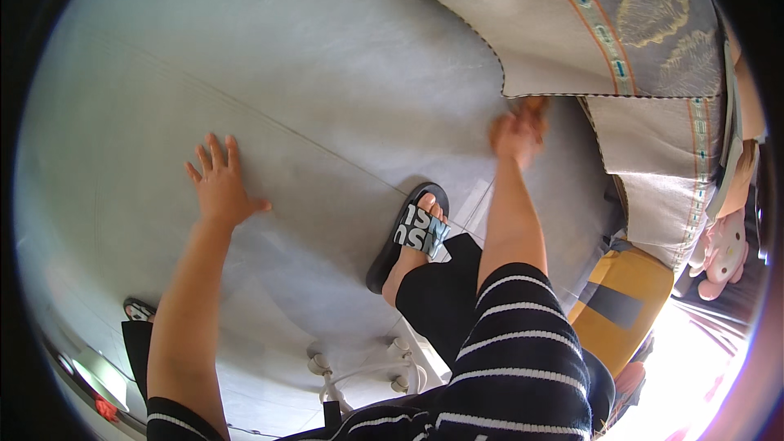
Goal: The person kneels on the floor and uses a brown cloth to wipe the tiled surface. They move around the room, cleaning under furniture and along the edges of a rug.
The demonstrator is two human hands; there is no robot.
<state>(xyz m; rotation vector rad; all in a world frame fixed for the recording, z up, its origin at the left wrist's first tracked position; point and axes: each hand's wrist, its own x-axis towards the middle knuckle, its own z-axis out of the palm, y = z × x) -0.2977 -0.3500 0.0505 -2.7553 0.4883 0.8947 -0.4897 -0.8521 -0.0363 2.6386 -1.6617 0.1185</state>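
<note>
My left hand (222,189) is open, its fingers spread over the grey tiled floor (163,98). Nothing is in it, and I cannot tell whether the palm touches the tiles. Farther right, my right hand (518,137) reaches to the lower edge of a hanging cream and grey fabric cover (563,49) with a dark scalloped trim and leaf embroidery. Motion blurs its fingers, and the cover's edge partly hides them. An orange-brown patch shows at the fingertips; whether it is an object or the fingers themselves cannot be made out.
Between my arms a black slide sandal (408,233) with white lettering is on my foot. White chair casters (331,371) stand behind it. A yellow storage box (625,302) with a grey stripe sits at right, near a pink plush toy (723,253). Red cloth (106,408) lies lower left.
</note>
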